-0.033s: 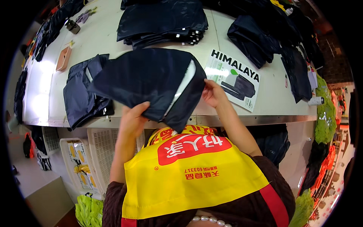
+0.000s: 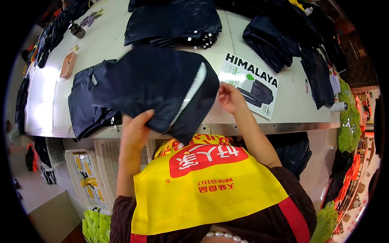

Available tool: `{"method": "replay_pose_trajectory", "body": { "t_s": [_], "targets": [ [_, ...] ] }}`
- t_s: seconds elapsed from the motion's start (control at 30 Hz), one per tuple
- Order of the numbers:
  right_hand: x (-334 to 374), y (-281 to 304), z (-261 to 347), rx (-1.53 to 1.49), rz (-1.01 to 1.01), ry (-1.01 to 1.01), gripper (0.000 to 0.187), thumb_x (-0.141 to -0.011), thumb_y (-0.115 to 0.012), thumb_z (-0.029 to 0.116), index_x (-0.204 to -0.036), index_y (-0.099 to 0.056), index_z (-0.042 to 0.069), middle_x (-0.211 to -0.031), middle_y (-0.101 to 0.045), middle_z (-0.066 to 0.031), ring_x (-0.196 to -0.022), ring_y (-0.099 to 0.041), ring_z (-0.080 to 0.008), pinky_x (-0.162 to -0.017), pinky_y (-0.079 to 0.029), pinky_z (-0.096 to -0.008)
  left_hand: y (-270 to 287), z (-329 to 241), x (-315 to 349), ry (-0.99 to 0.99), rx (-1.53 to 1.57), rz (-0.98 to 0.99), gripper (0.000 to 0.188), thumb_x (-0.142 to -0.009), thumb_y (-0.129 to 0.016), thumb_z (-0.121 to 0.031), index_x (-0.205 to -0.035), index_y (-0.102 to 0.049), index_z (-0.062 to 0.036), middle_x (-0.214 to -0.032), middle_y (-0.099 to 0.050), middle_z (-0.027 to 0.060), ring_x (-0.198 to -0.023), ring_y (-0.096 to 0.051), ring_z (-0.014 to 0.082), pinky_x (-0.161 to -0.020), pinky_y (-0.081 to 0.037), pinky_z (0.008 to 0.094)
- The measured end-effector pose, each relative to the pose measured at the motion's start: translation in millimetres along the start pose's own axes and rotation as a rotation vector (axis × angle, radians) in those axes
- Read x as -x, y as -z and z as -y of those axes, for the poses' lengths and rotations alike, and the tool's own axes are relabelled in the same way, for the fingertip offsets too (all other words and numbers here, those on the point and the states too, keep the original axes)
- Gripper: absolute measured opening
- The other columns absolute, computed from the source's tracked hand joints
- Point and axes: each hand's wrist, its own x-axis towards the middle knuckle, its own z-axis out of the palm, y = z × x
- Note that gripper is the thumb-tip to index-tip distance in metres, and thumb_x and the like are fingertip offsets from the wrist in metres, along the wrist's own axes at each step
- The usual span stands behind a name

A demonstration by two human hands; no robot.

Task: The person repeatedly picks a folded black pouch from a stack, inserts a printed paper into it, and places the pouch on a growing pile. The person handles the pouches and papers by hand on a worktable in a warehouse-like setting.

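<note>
A folded dark navy garment (image 2: 158,81), with a white strip showing through a slanting gap on its right side, is held up over the near edge of the table. My left hand (image 2: 135,131) grips its lower left part, thumb on top and fingers out of sight beneath. At the garment's right edge, my right hand (image 2: 231,98) has its fingers curled, the tips pinched at the fabric. The garment's left end is smeared by motion. Partly under it on the table lies another folded dark garment (image 2: 83,107).
A stack of folded dark garments (image 2: 172,24) stands at the back. To the right lie a printed sheet (image 2: 265,103), a dark garment heap (image 2: 269,44) and a grey-white cylinder (image 2: 338,106). An orange-pink tray (image 2: 67,65) and dark jar (image 2: 76,30) are left. White crates (image 2: 107,162) stand below.
The held garment and my left hand have shifted slightly left. My right hand has stayed nearly in place at the garment's right edge.
</note>
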Motion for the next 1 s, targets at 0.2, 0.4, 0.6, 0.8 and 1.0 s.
{"method": "replay_pose_trajectory", "body": {
  "t_s": [0.2, 0.4, 0.6, 0.8, 1.0],
  "targets": [
    [53, 22, 59, 1.114, -0.250, 0.523, 0.035, -0.080, -0.065, 0.019, -0.109, -0.057, 0.002, -0.100, -0.063, -0.0107, -0.089, -0.062, -0.0203, -0.075, -0.049, -0.0317, 79, -81, 3, -0.531, 0.030, -0.230, 0.039, -0.081, -0.055, 0.008, -0.120, -0.050, 0.0065, -0.116, -0.058, 0.0138, -0.102, -0.059, 0.0250, -0.092, -0.048, 0.0359],
    [115, 71, 85, 2.377, -0.268, 0.532, 0.067, -0.070, -0.073, 0.020, -0.128, -0.045, 0.000, -0.137, -0.040, -0.0205, -0.127, -0.038, -0.0346, -0.102, -0.034, -0.0396, 266, -57, -53, -0.435, 0.206, -0.550, 0.013, -0.082, -0.060, 0.003, -0.094, -0.058, 0.0042, -0.093, -0.064, 0.0119, -0.081, -0.065, 0.0227, -0.071, -0.057, 0.0315],
    [116, 104, 90, 2.360, -0.171, 0.475, 0.059, -0.077, -0.067, 0.017, -0.127, -0.044, -0.001, -0.139, -0.037, -0.0200, -0.129, -0.036, -0.0335, -0.102, -0.036, -0.0382, 337, -4, -95, -0.014, 0.089, -0.788, 0.042, -0.085, -0.066, -0.022, -0.109, -0.049, 0.0077, -0.102, -0.058, 0.0175, -0.090, -0.061, 0.0329, -0.071, -0.057, 0.0412],
    [116, 108, 103, 2.359, -0.135, 0.554, 0.024, -0.080, -0.060, 0.013, -0.102, -0.060, 0.004, -0.110, -0.060, -0.0140, -0.095, -0.060, -0.0302, -0.077, -0.049, -0.0376, 212, -2, -144, -0.739, -1.318, -1.379, 0.072, -0.071, -0.073, -0.025, -0.127, -0.040, 0.0087, -0.127, -0.045, 0.0260, -0.117, -0.044, 0.0385, -0.102, -0.032, 0.0417],
    [120, 97, 98, 2.147, -0.296, 0.857, 0.007, -0.078, -0.061, 0.013, -0.080, -0.065, 0.007, -0.083, -0.067, -0.0064, -0.074, -0.064, -0.0287, -0.063, -0.051, -0.0359, 7, 11, -271, -0.921, -1.071, -0.162, 0.020, -0.081, -0.064, -0.011, -0.100, -0.066, -0.0050, -0.097, -0.065, 0.0108, -0.094, -0.059, 0.0263, -0.085, -0.044, 0.0343]
  ]
}}
